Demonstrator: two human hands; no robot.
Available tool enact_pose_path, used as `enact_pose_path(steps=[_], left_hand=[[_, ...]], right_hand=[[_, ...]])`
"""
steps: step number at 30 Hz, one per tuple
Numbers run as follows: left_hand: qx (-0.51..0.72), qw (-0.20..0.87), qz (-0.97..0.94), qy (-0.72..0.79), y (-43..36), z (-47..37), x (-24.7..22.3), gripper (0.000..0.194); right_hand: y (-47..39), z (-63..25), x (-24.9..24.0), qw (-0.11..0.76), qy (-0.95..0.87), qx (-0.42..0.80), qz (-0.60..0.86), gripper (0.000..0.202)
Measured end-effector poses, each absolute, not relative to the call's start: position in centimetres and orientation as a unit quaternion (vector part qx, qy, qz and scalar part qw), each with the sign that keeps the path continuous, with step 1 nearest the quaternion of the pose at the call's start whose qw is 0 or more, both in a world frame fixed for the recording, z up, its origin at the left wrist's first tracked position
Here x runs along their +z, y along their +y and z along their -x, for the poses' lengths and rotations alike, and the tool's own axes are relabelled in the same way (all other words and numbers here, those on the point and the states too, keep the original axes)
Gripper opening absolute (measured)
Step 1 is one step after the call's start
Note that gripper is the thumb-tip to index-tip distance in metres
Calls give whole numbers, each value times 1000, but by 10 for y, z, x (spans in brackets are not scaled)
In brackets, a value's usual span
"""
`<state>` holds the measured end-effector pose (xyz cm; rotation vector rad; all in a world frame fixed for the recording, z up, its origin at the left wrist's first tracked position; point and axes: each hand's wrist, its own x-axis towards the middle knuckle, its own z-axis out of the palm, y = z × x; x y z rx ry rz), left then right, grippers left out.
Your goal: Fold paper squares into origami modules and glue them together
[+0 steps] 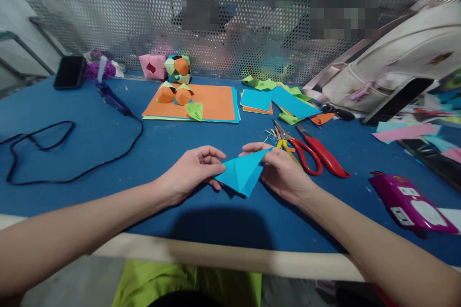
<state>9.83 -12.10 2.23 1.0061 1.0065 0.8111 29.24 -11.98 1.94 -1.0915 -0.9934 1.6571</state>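
Note:
A folded blue paper point(242, 171) with creases is held just above the blue table, between my two hands. My left hand point(196, 170) pinches its left corner between thumb and fingers. At the right, my right hand point(279, 168) grips the paper's upper right part, its thumb and fingers partly behind the sheet. The paper's lowest point hangs free between the hands. Scissors with red handles point(300, 151) and a red-handled cutter point(324, 153) lie just beyond my right hand.
Orange sheets point(216, 100) bearing folded paper pieces lie beyond my hands, with blue squares point(256, 100) to their right. A glue gun point(111, 96) and its black cord lie left. A magenta power strip point(412, 201) sits right, below a pale backpack point(399, 57) and phone point(398, 100).

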Motion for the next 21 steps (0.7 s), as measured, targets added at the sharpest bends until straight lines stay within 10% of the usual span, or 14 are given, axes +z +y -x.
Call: enact_pose_path(steps=[21], left_hand=[[318, 481, -660, 482, -124, -97, 32, 18]], right_hand=[[-124, -292, 15, 414, -554, 484, 536, 27]])
